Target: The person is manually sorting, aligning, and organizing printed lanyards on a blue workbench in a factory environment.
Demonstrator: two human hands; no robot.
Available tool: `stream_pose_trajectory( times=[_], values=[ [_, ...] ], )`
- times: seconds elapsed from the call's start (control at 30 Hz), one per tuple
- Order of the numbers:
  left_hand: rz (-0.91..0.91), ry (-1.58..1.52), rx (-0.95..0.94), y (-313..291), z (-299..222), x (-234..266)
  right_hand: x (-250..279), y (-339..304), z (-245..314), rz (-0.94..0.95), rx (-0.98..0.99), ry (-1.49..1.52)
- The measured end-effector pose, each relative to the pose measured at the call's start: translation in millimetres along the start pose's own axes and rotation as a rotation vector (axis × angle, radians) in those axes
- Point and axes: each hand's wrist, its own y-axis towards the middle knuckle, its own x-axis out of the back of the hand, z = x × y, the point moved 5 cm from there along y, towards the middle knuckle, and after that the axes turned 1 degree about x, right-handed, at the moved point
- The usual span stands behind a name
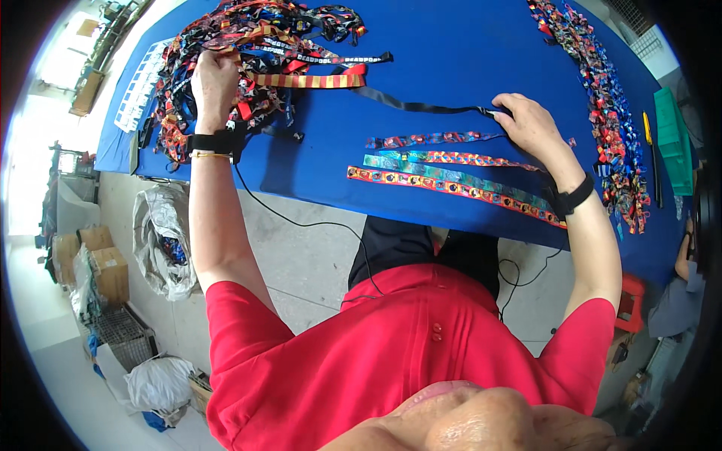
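Observation:
A large tangled pile of printed fabric straps (pixel 180 94) lies at the far left of the blue table. My left hand (pixel 216 81) is in this pile, its fingers closed on a printed strap, part of which is hidden. A red and yellow striped strap (pixel 301 80) stretches rightward from beside it. My right hand (pixel 530 126) pinches the end of a black strap (pixel 421 107), which runs back toward the pile. Below this strap, several printed straps lie side by side, among them a blue-and-red one (pixel 436 139), a teal one (pixel 451 174) and a red-and-yellow one (pixel 444 186).
A long heap of straps (pixel 602 113) fills the table's right side, beside a green tray (pixel 671 143) and a black stick-like tool (pixel 654 161). A white grid sheet (pixel 139 90) lies far left. A cable (pixel 301 223) hangs from my left wrist. A white sack (pixel 154 248) and cartons (pixel 109 270) stand on the floor.

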Motion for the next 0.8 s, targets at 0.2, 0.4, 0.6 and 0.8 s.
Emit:
stream_pose_trajectory(
  times=[0.2, 0.4, 0.6, 0.8],
  values=[
    [0.098, 0.323, 0.019, -14, 11, -15, 0, -8, 1, -0.016, 0.038, 0.039],
    [0.282, 0.014, -0.338, -24, -69, -64, -1, -7, 1, -0.023, 0.086, 0.031],
    [0.584, -0.178, -0.443, -32, -119, -128, 0, -11, 6, 0.037, 0.107, 0.048],
    [0.666, 0.000, -0.458, -12, -140, -185, -1, -15, 4, 0.039, 0.101, 0.058]
  ],
)
